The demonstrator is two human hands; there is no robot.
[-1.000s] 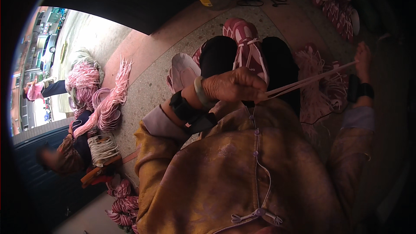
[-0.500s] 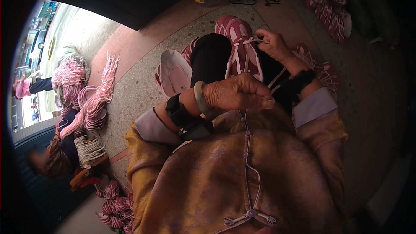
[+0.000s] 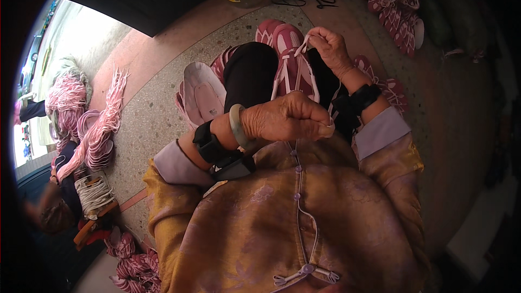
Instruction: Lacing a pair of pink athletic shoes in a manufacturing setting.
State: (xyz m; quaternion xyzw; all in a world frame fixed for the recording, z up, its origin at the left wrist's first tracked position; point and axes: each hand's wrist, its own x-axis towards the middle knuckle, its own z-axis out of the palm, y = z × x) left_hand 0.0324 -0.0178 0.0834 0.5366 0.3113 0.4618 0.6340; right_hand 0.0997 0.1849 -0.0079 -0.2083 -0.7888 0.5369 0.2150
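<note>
**Lace held taut over a shoe balanced on the knee**

The pink shoe upper [image 3: 290,62] rests on the person's dark-trousered knee [image 3: 249,78], between the two hands; its long axis runs from near the chest away toward the top of the view, toe end pointing away, laced face up. A pale lace [image 3: 304,43] rises from its eyelets; the right hand [image 3: 331,49] pinches it at the far end of the shoe, fingertips pressed together on the strand; the left hand [image 3: 285,119] is a closed fist near the heel end, its grip seemingly shut on the lace's other run, though the strand inside is hidden. The shoe likely only balances, so a hard pull may tip it to the terrazzo floor [image 3: 157,114]; a loosened pinch may let the lace slip back through an eyelet. Beside the knee lies a pale insole piece [image 3: 203,95]; bundled pink laces [image 3: 100,130] lie well apart on the left.
</note>
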